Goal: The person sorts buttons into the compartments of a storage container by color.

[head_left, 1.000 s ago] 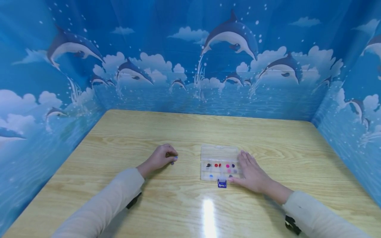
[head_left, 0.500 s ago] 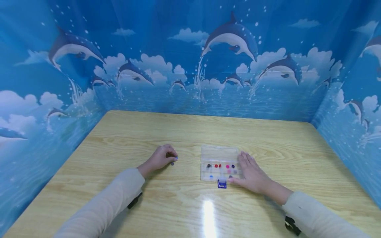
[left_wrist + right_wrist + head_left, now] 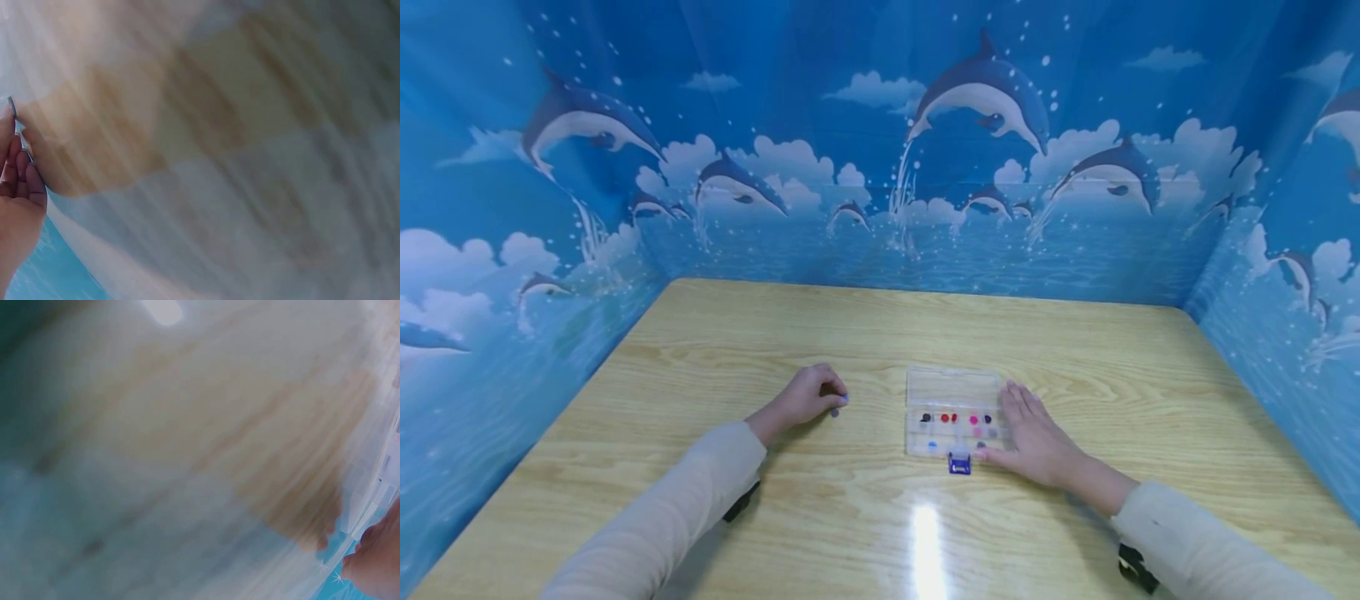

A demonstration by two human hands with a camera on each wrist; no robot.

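The clear plastic box (image 3: 953, 412) lies open on the tabletop (image 3: 880, 333), its lid folded back on the far side; small red, pink, black and blue beads already sit in several compartments, others look bare, so the sorting seems partly done; the right hand (image 3: 1036, 437) lies flat with fingers spread, touching the box's right edge, just right of a small blue piece (image 3: 958, 463) at its near rim; the left hand (image 3: 805, 397) rests loosely curled, well left of the box, apparently holding nothing.
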